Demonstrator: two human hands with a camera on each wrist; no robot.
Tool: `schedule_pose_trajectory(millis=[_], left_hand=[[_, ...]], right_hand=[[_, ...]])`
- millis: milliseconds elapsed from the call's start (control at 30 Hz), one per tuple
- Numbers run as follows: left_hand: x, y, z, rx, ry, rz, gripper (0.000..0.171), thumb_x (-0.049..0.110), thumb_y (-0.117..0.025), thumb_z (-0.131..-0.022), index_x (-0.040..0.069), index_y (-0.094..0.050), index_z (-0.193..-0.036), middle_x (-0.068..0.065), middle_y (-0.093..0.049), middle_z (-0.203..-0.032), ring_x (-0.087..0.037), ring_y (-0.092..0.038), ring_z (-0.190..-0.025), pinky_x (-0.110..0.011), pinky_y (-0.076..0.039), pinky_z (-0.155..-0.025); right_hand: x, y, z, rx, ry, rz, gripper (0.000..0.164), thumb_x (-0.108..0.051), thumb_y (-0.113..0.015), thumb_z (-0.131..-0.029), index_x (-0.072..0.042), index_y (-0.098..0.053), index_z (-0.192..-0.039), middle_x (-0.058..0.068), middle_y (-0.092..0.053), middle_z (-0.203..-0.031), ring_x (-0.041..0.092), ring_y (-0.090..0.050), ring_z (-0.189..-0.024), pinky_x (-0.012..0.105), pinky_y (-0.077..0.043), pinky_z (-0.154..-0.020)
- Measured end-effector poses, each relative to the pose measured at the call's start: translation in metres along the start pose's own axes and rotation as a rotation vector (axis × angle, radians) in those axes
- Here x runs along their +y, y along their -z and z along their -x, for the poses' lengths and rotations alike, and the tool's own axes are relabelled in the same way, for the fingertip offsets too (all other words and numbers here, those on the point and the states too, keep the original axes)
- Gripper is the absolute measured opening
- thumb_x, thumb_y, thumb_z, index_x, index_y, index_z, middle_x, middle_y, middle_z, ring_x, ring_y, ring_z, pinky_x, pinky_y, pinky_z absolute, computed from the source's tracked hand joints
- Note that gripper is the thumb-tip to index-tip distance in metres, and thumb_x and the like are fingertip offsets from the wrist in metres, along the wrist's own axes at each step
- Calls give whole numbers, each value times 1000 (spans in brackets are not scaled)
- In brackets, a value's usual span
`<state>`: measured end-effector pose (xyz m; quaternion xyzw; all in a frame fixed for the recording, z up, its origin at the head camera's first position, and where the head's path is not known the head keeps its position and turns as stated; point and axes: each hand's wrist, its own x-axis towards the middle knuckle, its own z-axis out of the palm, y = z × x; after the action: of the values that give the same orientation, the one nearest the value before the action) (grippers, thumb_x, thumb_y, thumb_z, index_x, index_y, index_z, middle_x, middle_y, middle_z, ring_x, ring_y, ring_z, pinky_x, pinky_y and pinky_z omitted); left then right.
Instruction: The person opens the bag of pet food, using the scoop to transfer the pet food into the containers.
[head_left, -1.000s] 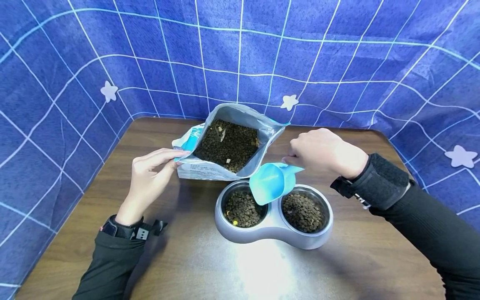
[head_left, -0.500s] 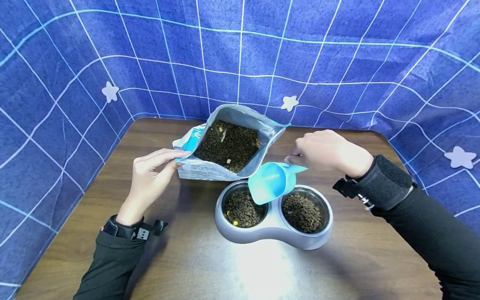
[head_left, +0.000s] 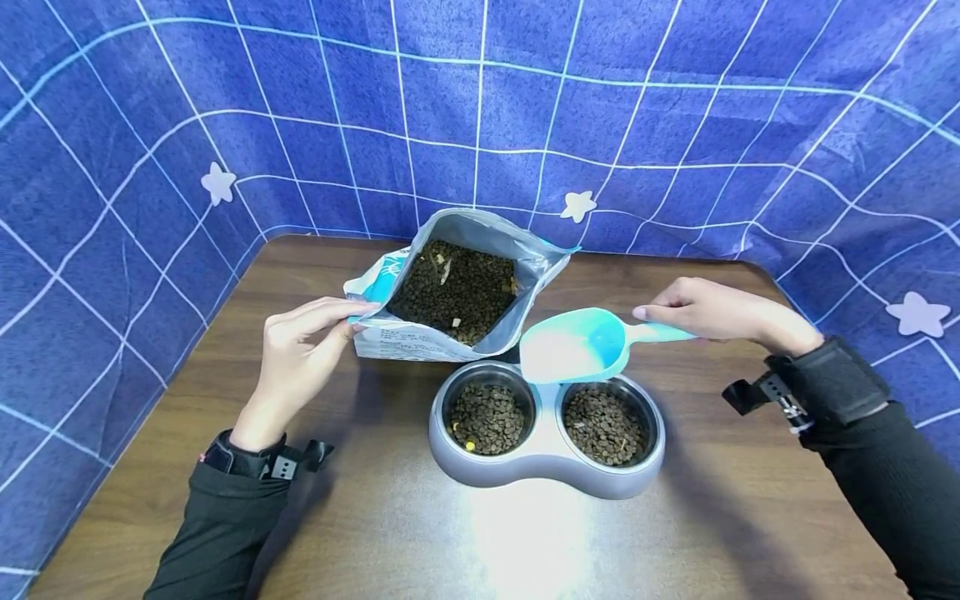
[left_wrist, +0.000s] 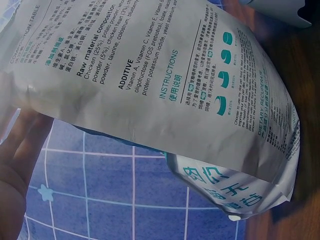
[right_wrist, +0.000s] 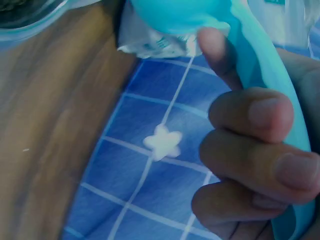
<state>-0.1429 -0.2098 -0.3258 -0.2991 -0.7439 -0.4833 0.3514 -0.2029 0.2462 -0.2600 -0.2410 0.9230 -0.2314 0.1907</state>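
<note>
My left hand [head_left: 311,342] pinches the near left edge of an open bag [head_left: 420,342], whose silver mouth shows brown kibble [head_left: 457,287] inside. Printed instructions cover the bag's side [left_wrist: 150,100] in the left wrist view. With fingers curled round its handle [right_wrist: 265,65], my right hand [head_left: 705,308] grips a light blue scoop [head_left: 577,346]. The scoop's bowl hangs level above the back of a grey double pet bowl [head_left: 547,467], and no kibble shows in it. Kibble lies in both the left bowl [head_left: 487,421] and the right bowl [head_left: 603,425].
Everything stands on a brown wooden table [head_left: 360,517]. A blue grid-patterned cloth [head_left: 480,108] with white stars rises behind the table and along its sides. The bag stands close behind the double bowl, near the table's back edge.
My right hand has drawn back to the right and turned, bringing the scoop from tipped over the left bowl to level, farther right. My left hand and the bag stay put.
</note>
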Motion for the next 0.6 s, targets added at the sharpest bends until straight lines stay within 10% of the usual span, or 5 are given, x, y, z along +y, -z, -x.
schedule_pose_trajectory(millis=[200, 600], left_hand=[[0, 0, 2, 6, 13, 11, 32, -26, -63, -81, -4, -79, -98, -4, -79, -100, 2, -70, -97, -15, -52, -86], [1, 0, 2, 7, 14, -17, 31, -27, -65, -79, -6, -79, -98, 19, -74, -105, 5, -69, -98, -14, -51, -88]], right_hand=[[34, -4, 17, 76, -89, -98, 42, -27, -53, -108, -12, -57, -69, -8, -36, -56, 5, -35, -42, 23, -35, -41], [74, -11, 35, 208, -132, -264, 25, -21, -52, -108, -17, -67, -88, 0, -54, -63, 12, -52, -48, 27, -45, -45]])
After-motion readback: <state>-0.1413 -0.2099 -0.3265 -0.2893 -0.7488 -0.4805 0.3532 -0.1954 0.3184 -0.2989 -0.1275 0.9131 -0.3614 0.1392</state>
